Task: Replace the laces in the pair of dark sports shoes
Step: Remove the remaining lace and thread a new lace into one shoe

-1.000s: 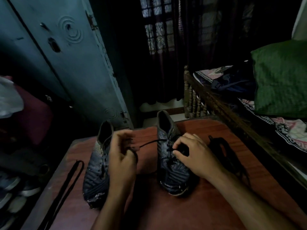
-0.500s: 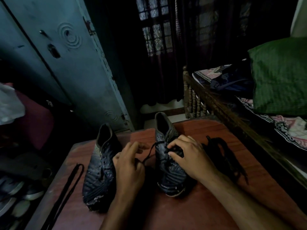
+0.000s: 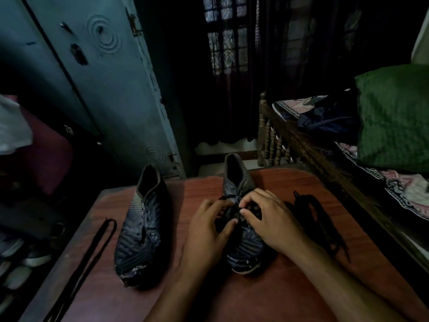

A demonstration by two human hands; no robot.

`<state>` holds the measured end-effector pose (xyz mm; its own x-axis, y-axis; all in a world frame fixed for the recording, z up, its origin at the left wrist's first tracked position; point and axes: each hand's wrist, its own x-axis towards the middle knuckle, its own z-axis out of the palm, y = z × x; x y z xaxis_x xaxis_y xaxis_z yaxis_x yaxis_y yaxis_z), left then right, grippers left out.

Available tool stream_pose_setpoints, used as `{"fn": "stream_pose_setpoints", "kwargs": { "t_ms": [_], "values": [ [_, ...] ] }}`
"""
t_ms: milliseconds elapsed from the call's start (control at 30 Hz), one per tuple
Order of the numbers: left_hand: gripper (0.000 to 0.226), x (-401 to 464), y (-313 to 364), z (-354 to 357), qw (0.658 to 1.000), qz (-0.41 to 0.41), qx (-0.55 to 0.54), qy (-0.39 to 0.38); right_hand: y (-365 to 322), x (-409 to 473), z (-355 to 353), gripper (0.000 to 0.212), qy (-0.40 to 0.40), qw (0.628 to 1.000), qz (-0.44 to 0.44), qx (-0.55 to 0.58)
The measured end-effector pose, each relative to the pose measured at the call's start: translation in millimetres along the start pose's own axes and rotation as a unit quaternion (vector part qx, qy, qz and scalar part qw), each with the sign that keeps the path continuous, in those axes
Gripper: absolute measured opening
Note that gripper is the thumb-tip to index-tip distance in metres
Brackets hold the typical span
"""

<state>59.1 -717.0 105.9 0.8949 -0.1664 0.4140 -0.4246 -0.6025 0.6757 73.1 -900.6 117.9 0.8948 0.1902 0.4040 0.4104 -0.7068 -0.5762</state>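
Two dark sports shoes stand on a reddish wooden table (image 3: 290,287), toes toward me. The left shoe (image 3: 144,226) has no lace in its eyelets. Both hands are on the right shoe (image 3: 241,247), over its eyelets. My left hand (image 3: 209,228) holds the black lace at the shoe's left side, fingers curled. My right hand (image 3: 269,219) pinches the lace at the shoe's middle. A short lace end (image 3: 226,196) sticks out above my fingers. A loose black lace (image 3: 92,254) lies left of the left shoe. A pile of black lace (image 3: 318,219) lies right of the right shoe.
A blue metal cupboard (image 3: 99,89) stands behind the table at the left. A wooden bed frame (image 3: 308,145) with a green pillow (image 3: 394,117) and dark bag (image 3: 329,122) runs along the right. More shoes (image 3: 16,259) sit low at the far left.
My left hand has come down and right, from holding the lace out beside the left shoe to the right shoe's eyelets. The stretched lace is slack now. Both hands meet on the shoe.
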Motion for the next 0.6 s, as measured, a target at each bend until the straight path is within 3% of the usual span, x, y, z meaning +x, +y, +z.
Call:
{"fn": "stream_pose_setpoints", "kwargs": {
  "t_ms": [200, 367, 600],
  "values": [
    [0.043, 0, 3, 5, 0.998, 0.034, 0.056, 0.005, -5, -4, -1, 0.002, 0.026, 0.998, -0.061, -0.001],
    [0.032, 3, 3, 6, 0.998, 0.027, 0.054, 0.034, -10, -3, 0, 0.010, 0.049, 0.992, -0.110, -0.025],
    [0.008, 6, 1, 5, 0.995, 0.019, 0.065, 0.071, -2, -1, -9, 0.015, 0.110, 0.991, 0.021, 0.067]
  ]
}}
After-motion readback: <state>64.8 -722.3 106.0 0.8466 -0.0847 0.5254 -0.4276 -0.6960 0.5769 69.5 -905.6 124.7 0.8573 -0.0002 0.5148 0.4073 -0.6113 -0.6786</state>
